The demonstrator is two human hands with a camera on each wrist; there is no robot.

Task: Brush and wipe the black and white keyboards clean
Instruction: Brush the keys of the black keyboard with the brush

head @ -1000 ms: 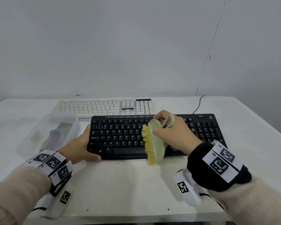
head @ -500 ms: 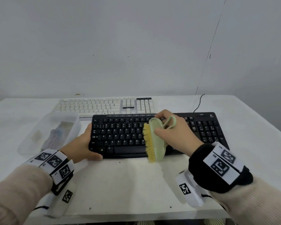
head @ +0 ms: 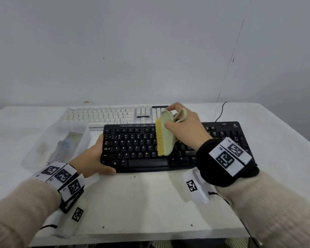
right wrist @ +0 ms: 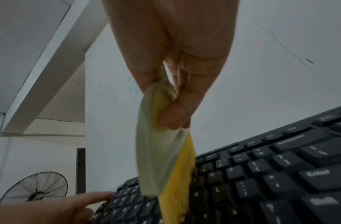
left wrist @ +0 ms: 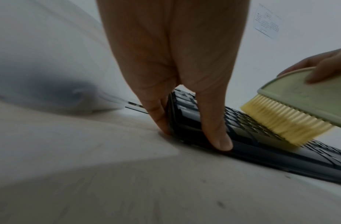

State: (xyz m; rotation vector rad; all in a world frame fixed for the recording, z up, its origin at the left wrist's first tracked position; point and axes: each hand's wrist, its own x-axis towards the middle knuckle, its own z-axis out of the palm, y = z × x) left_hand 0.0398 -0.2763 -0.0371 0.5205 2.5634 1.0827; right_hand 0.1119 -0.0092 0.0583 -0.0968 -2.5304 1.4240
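In the middle of the table (head: 150,203), the black keyboard (head: 186,158) lies flat with the white keyboard (head: 106,116) just behind it, the two close together or touching along their long edges. Over the black one's letter keys the brush (head: 166,135) stands on edge, its pale green back to the right and its yellow bristles (head: 159,138) facing left. A second ago it sat lower, its near tip reaching past the keyboard's front edge; now it has travelled away from the person, so its far end lies over the function row and its near tip over the bottom letter row. The right hand (head: 184,127) has its fingers curled round the brush's back and loop handle. In the right wrist view the bristles touch the keys. The left hand (head: 91,161) has not shifted: it grips the keyboard's left end, thumb on the front edge and fingers along the side. The stroke therefore seems to run front to back across the middle keys, which suggests brushing of the black keyboard is under way, with the number pad, the wiping and the whole white keyboard probably yet to do. A clear plastic box (head: 57,142) sits to the left, its contents too blurred to name.
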